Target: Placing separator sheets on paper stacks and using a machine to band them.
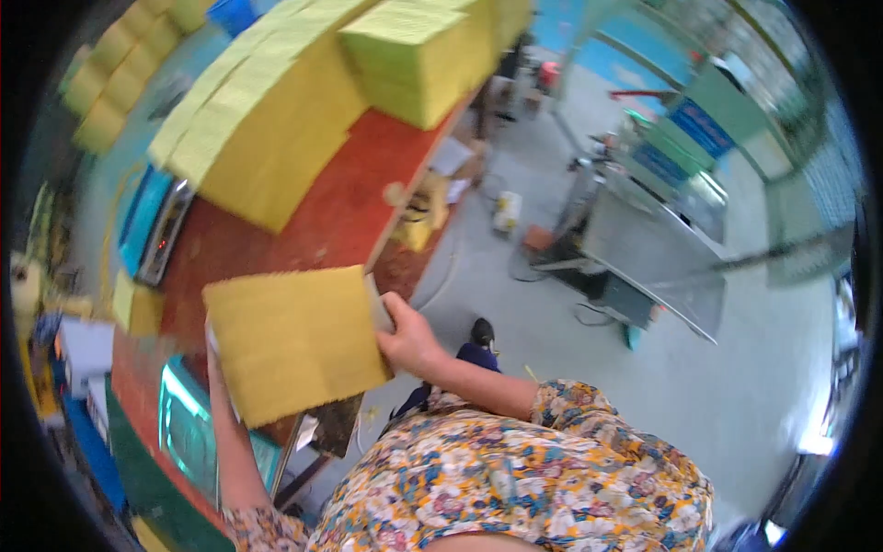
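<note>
Between my two hands is a yellow square bundle (294,340), flat-faced and rough-edged, perhaps of cloth or paper sheets. It is held up over the near part of the red-topped table (331,202). My right hand (411,342) grips its right edge, thumb up along the side and the other fingers partly behind. At the left edge is my left hand (213,345), mostly hidden by the bundle; its forearm comes up from below. Long rows of similar yellow stacks (276,129) stand on the table beyond, with a taller yellow block (409,60) at the far end.
A blue device (152,225) with a lit panel sits at the table's left edge. Nearer lies a shiny teal-green machine part (189,419). Across the grey floor (570,350) at the right stands a green machine with a metal table (653,248).
</note>
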Available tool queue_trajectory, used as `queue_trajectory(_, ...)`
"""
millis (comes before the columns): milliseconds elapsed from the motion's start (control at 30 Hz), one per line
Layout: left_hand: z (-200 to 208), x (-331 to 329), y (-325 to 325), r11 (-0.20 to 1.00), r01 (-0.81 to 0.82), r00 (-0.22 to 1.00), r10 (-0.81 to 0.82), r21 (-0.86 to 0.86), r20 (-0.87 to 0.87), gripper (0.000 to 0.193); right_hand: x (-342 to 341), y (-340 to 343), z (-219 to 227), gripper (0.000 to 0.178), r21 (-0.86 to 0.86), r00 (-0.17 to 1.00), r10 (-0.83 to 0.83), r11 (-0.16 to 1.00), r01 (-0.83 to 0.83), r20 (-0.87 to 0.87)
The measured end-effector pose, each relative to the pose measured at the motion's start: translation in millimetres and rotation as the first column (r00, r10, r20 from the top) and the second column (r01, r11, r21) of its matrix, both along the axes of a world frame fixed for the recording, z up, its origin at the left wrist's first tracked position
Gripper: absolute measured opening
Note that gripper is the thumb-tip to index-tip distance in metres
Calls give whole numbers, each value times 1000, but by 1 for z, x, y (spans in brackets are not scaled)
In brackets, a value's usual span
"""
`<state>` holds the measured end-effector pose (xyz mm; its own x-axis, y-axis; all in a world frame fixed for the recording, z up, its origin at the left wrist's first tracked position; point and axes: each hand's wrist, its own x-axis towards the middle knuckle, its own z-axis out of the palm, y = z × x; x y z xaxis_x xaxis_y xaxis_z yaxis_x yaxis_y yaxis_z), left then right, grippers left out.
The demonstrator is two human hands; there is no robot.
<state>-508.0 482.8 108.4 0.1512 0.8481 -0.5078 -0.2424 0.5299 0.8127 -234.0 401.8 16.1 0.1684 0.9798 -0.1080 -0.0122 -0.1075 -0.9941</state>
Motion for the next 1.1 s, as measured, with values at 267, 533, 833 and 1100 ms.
queue_trajectory(267,-145,172,-72,982,185,979,-187,26,85,46,205,-129,22,32,-153,902,-224,943,296,369)
queue_trajectory(533,-251,478,-163,813,581,702,-529,47,478,42,422,-312,10,44,-59,607,-596,686,725,526)
queue_trajectory(833,-227,714,-247,776,628,749,-582,-57,317,59,601,-392,-9,53,-113,635,-662,652,750,397)
queue_trajectory(1100,-251,765,-208,442,744,617,-743,501,-260,55,649,-374,-22,53,-184,656,-683,635,751,321)
